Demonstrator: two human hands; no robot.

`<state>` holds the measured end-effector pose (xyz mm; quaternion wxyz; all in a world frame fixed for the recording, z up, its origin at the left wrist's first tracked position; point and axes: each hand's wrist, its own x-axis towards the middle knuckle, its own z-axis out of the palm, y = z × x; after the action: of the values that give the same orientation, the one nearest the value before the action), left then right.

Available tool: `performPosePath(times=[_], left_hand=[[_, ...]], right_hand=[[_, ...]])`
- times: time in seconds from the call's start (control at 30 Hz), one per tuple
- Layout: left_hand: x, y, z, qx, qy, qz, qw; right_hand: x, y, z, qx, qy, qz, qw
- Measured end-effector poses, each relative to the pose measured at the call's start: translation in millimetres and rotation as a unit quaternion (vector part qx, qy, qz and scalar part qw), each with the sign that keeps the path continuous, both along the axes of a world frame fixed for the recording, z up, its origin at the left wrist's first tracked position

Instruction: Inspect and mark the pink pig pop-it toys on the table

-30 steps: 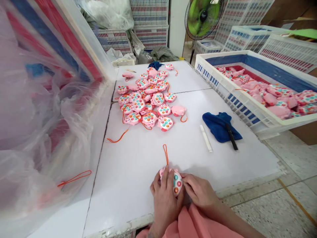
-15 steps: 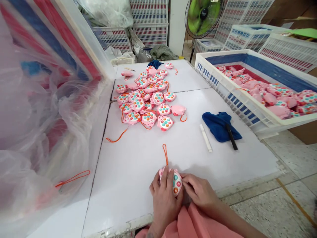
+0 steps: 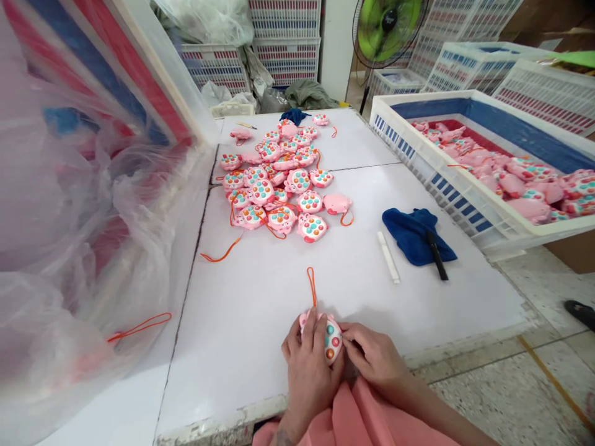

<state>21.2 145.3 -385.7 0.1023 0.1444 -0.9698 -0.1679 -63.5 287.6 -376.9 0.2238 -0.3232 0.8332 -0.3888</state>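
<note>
Near the table's front edge, my left hand [image 3: 309, 353] is wrapped over a pink animal-shaped toy [image 3: 333, 340] with a white face and coloured round buttons. An orange cord loop [image 3: 311, 287] sticks out from its far side onto the table. My right hand [image 3: 372, 353] touches the toy's right edge, thumb and forefinger pinched together. Whatever is between those fingertips is too small or hidden to make out. Further up the table lies a heap of similar pink toys [image 3: 261, 192], several with orange cords.
To the right lie a white stick-like tool [image 3: 388, 257] and a blue cloth [image 3: 411, 234] with a black-handled tool [image 3: 437, 255] on it. A white crate [image 3: 465, 201] of pink toys stands beyond. Clear plastic sheeting [image 3: 139, 248] hangs at left. A green fan [image 3: 389, 28] stands behind.
The view has shifted slightly, and a dark shoe now shows at the right edge. Both hands keep nearly the same hold at the toy.
</note>
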Motion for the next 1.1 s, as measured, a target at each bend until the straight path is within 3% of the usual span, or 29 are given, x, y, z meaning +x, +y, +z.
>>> performPosePath(times=[0.27, 0.5, 0.7, 0.87, 1.1], left_hand=[[-1, 0, -0.2, 0.002, 0.006, 0.005, 1.0], [-2, -3, -3.0, -0.03, 0.013, -0.008, 0.999], [-3, -4, -5.0, -0.031, 0.014, -0.016, 0.999], [-2, -2, -3.4, -0.009, 0.008, 0.002, 1.0], [-2, -2, 2.1, 0.001, 0.007, -0.005, 1.0]], right_hand=[[-8, -6, 6.5, 0.019, -0.024, -0.027, 0.999], [-11, -10, 16.7, 0.066, 0.039, 0.029, 0.997], [-11, -11, 16.0, 0.07, 0.017, -0.009, 0.997], [-11, -8, 15.5, 0.054, 0.026, 0.037, 0.998], [-9, -1, 12.4, 0.028, 0.042, 0.048, 0.998]])
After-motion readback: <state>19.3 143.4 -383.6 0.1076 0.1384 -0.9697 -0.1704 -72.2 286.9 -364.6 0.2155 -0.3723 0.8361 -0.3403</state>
